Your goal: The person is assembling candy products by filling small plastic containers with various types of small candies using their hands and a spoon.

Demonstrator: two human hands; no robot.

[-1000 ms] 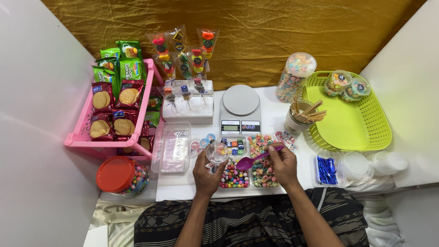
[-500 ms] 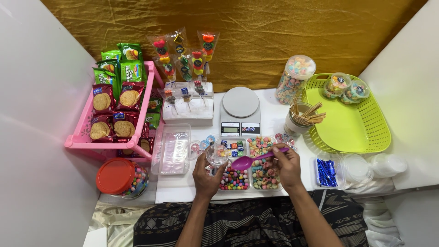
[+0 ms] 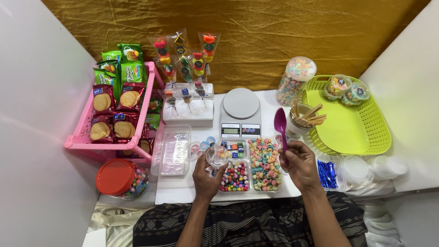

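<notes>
A gold cloth [image 3: 238, 32] hangs behind a white table [image 3: 183, 192], with white walls closing in on both sides. The person sits at the near edge, a dark patterned wrap over the lap.

On the left a pink rack [image 3: 82, 139] holds biscuit packs, and a jar [image 3: 121, 178] with an orange lid stands in front of it. On the right lies a lime basket [image 3: 356, 132] with two small filled cups at its far corner. A scale [image 3: 241, 112] sits at the middle, a white block stuck with candy skewers [image 3: 185, 59] to its left, and a tall sweets jar [image 3: 296, 80] to its right. A cup of wooden sticks [image 3: 304, 119] stands just beside the basket. A clear lidded box [image 3: 173, 150] lies left of the candy tray [image 3: 249, 164], whose compartments hold coloured sweets. Blue ties [image 3: 328, 174] lie in a small tub to the right.

The left hand [image 3: 206, 176] is closed around a small clear cup [image 3: 217, 156], held above the tray's left edge. The right hand [image 3: 299, 162] pinches a purple spoon [image 3: 280, 124] by its handle, bowl pointing up and away, over the tray's right side. The hands are apart.
</notes>
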